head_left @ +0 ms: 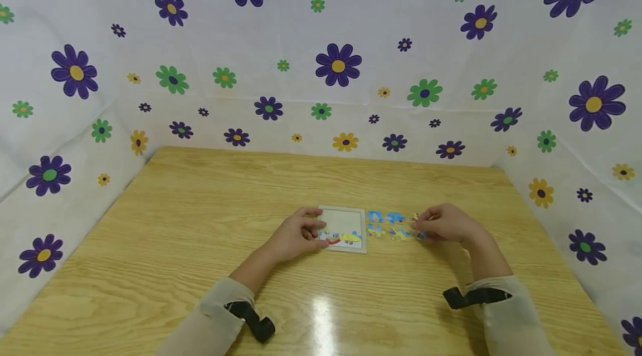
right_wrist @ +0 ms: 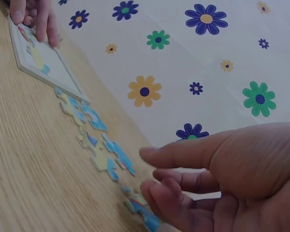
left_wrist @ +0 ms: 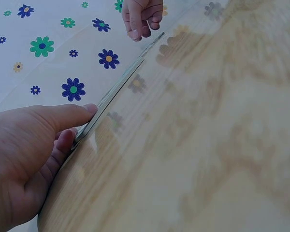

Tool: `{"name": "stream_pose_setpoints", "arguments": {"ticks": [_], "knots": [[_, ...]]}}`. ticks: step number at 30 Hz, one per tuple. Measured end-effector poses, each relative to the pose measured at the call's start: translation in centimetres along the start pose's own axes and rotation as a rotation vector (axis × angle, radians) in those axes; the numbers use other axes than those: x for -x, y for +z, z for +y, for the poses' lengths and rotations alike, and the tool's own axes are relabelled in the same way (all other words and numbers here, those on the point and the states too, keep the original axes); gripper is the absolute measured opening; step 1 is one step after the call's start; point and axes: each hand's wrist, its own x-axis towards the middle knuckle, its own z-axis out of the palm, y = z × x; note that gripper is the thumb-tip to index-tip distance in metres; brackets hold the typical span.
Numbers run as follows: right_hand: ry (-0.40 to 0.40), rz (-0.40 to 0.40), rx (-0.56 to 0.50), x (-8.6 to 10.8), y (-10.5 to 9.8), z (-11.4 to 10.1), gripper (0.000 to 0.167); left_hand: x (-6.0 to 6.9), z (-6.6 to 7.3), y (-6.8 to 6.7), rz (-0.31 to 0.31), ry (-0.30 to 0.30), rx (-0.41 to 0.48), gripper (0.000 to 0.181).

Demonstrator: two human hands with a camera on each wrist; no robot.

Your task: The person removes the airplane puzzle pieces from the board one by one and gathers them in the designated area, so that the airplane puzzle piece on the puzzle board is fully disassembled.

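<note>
A shallow puzzle tray with a pale rim lies flat on the table, with picture pieces along its near side. My left hand holds the tray's left side, thumb at the near corner and fingers farther up. In the left wrist view the thumb lies over the tray's thin edge. My right hand hovers low at the right end of the loose jigsaw pieces. Its thumb and fingers are apart, with nothing visible between them. The fingers partly cover the endmost pieces.
The loose blue and yellow pieces lie in two rows right of the tray. Under everything is a wood-grain table. A white flower-printed cloth walls off its back and both sides. Each sleeve carries a black wrist band.
</note>
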Motion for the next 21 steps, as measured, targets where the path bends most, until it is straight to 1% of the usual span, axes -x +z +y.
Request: {"name": "stream_pose_setpoints", "arguments": {"ticks": [5,7,9,12,16,21], "knots": [[-0.058,-0.04,-0.106,-0.6,1.0,-0.5,0.038,-0.1,-0.1,0.1,0.0,-0.001,0.004,0.046],[-0.07,-0.048,-0.139,-0.9,1.5,-0.7,0.038,0.0,-0.1,0.1,0.003,-0.005,0.006,0.047],[-0.084,-0.054,-0.153,-1.2,2.1,-1.0,0.038,0.0,-0.1,0.0,0.003,-0.007,0.006,0.049],[-0.079,-0.047,-0.176,-1.4,2.9,-1.4,0.034,0.0,0.0,0.0,0.001,-0.001,0.004,0.045],[-0.077,-0.04,-0.191,-1.8,3.9,-1.9,0.034,0.1,0.0,0.0,0.001,0.001,-0.003,0.041],[-0.087,-0.039,-0.197,-2.2,5.6,-2.3,0.035,0.1,-0.1,0.1,-0.001,0.005,0.002,0.042]]}}
